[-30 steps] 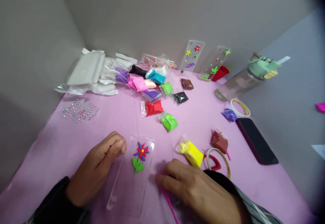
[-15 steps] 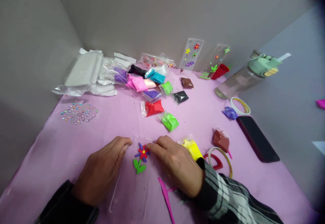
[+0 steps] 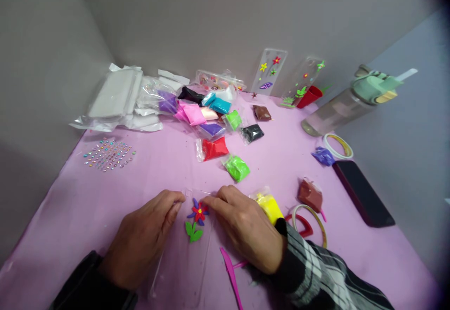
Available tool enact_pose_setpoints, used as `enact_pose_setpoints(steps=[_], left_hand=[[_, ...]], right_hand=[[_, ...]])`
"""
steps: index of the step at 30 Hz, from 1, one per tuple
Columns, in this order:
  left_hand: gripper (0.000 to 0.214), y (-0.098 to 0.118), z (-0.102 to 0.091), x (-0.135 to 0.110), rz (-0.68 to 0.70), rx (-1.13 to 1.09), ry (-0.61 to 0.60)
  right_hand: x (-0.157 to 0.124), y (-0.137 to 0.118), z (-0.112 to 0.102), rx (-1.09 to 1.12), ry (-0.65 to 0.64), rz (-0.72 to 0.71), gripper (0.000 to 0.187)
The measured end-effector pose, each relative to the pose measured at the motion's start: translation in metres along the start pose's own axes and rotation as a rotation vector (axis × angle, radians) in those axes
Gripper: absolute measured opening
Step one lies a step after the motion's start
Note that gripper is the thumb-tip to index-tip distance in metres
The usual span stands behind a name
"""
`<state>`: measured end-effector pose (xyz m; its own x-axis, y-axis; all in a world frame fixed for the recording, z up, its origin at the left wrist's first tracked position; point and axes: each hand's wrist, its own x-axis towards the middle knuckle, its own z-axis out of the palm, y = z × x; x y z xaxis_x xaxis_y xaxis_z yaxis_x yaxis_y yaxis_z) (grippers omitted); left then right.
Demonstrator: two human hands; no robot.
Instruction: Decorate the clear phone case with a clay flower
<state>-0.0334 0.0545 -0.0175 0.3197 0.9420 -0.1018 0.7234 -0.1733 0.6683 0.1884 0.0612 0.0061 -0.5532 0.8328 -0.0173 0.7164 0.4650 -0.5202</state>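
Observation:
A clear phone case (image 3: pixel 183 272) lies flat on the pink table (image 3: pixel 140 174) in front of me. On it sits a clay flower (image 3: pixel 197 211) with purple and red petals and green leaves (image 3: pixel 192 231). My left hand (image 3: pixel 144 239) rests on the case's left edge, fingers curled, fingertips at its top corner. My right hand (image 3: pixel 246 225) lies on the right edge with a fingertip touching the flower's petals. A pink plastic tool (image 3: pixel 230 272) lies just below my right hand.
Several small bags of coloured clay (image 3: pixel 214 127) lie in the middle, a yellow one (image 3: pixel 270 205) by my right wrist. A gem sticker sheet (image 3: pixel 108 154) sits left. Decorated cases (image 3: pixel 269 71) lean on the wall. A water bottle (image 3: pixel 348 106), tape rolls (image 3: pixel 338 145) and a dark phone (image 3: pixel 363 193) lie right.
My right hand left the pink tool near the table's front and moved up to the flower, one finger now at its petals. The left hand slid slightly up along the case edge.

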Motion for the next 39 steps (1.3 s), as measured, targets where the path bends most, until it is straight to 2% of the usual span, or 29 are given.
enact_pose_setpoints(steps=[3, 8, 13, 18, 26, 30, 32, 34, 37, 39], left_hand=[[0.025, 0.001, 0.0, 0.001, -0.018, -0.009, -0.007], [0.027, 0.0, 0.001, 0.001, -0.02, -0.019, -0.042], [0.027, -0.001, 0.002, -0.002, -0.025, -0.035, -0.037], [0.027, 0.0, 0.002, -0.001, -0.021, -0.039, -0.038], [0.026, 0.0, 0.001, -0.002, -0.021, -0.04, -0.05], [0.026, 0.0, 0.002, 0.0, -0.029, -0.033, -0.049], [0.026, 0.0, 0.002, 0.0, -0.028, -0.037, -0.054], [0.027, 0.0, 0.002, 0.001, -0.024, -0.042, -0.055], [0.027, 0.0, 0.002, 0.001, -0.022, -0.04, -0.047], [0.027, 0.0, 0.001, 0.001, -0.022, -0.047, -0.049]], right_hand=[[0.0, -0.001, 0.0, 0.024, 0.03, 0.023, 0.03], [0.0, -0.002, 0.001, 0.074, -0.006, 0.041, 0.029], [0.004, -0.002, -0.001, 0.111, 0.085, 0.065, 0.028], [0.007, -0.009, -0.003, 0.056, 0.005, 0.063, 0.024], [0.007, -0.01, 0.0, 0.084, 0.013, 0.07, 0.026], [0.004, -0.007, -0.009, 0.085, 0.039, 0.098, 0.025], [-0.002, -0.008, -0.017, 0.044, -0.035, 0.132, 0.022], [-0.01, -0.012, -0.022, -0.035, -0.19, 0.149, 0.018], [-0.025, -0.021, -0.018, -0.144, -0.404, 0.13, 0.026], [-0.033, -0.025, -0.01, -0.193, -0.413, 0.129, 0.026]])
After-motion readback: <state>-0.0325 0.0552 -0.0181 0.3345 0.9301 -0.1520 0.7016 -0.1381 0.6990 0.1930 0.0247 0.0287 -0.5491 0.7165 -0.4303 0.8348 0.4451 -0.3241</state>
